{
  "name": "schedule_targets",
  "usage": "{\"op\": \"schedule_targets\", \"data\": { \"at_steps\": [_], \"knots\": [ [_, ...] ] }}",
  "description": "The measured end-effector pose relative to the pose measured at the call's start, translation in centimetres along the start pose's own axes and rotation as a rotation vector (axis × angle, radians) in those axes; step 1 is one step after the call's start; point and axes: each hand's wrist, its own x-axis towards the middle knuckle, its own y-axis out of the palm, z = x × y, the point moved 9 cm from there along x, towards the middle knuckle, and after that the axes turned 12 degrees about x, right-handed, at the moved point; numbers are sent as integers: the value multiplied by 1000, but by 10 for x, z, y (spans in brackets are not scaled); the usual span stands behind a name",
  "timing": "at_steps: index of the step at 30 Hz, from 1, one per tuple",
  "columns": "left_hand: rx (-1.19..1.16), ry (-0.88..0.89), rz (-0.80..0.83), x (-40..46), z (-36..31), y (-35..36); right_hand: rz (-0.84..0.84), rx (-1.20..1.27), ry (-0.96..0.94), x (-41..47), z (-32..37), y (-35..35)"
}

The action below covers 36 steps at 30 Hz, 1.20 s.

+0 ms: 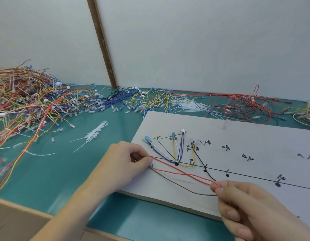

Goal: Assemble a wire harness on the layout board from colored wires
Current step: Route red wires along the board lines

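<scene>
The white layout board (237,136) lies on the green mat, marked with black lines, dots, handwritten labels and small pegs. Blue, white, yellow and purple wires (175,152) with blue and white connectors are laid on its left part. My left hand (123,164) pinches one end of a red wire (178,171) at the board's left edge. My right hand (244,206) pinches the red wire's looped other end near the board's front edge, together with a black wire (182,186) that runs back toward the left hand.
A big tangle of mixed coloured wires (29,96) fills the left of the mat. Blue, yellow and red wire bundles (237,105) lie along the back wall. White cable ties (97,133) sit left of the board. A wooden table edge (20,216) runs at front left.
</scene>
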Motion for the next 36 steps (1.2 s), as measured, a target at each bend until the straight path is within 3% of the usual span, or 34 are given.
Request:
{"op": "schedule_targets", "data": {
  "at_steps": [7, 12, 18, 24, 32, 36],
  "knots": [
    [153, 143, -83, -12, -10, 1, -48, -227, -127, -9, 20, -4],
    [34, 202, -15, -17, -12, 4, -65, -368, -223, -22, 36, -3],
    [106, 280, 26, -16, -27, 3, -75, -564, -332, -30, 48, 3],
    [201, 329, 129, -12, -37, 10, 80, -596, -180, -22, 37, 11],
    [145, 323, 128, -13, -33, 10, 320, -470, 86, -6, 2, 31],
    [97, 309, 130, -12, -28, 11, 358, -357, 54, -2, -3, 46]
  ]
}}
